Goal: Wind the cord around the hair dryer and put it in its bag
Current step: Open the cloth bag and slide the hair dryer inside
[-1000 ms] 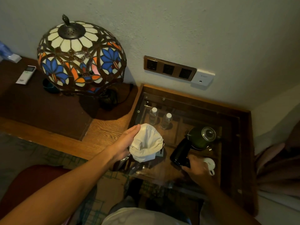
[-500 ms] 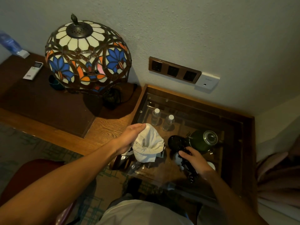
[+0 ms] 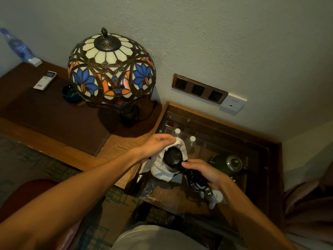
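My left hand grips the rim of a white cloth bag and holds its mouth wide. The black hair dryer sits head-first in that mouth, its round grille facing up at me. My right hand is closed around the dryer's handle, where the black cord is wound in loops. The plug end dangles just below my right palm. Everything is held above the glass-topped cabinet.
A stained-glass lamp stands on the wooden desk to the left, with a remote and a water bottle. Under the glass are two small bottles and a dark kettle. Wall sockets are behind.
My right hand has carried the dryer left and up from beside the kettle into the bag's mouth. My left hand has spread the bag's rim around the dryer's head.
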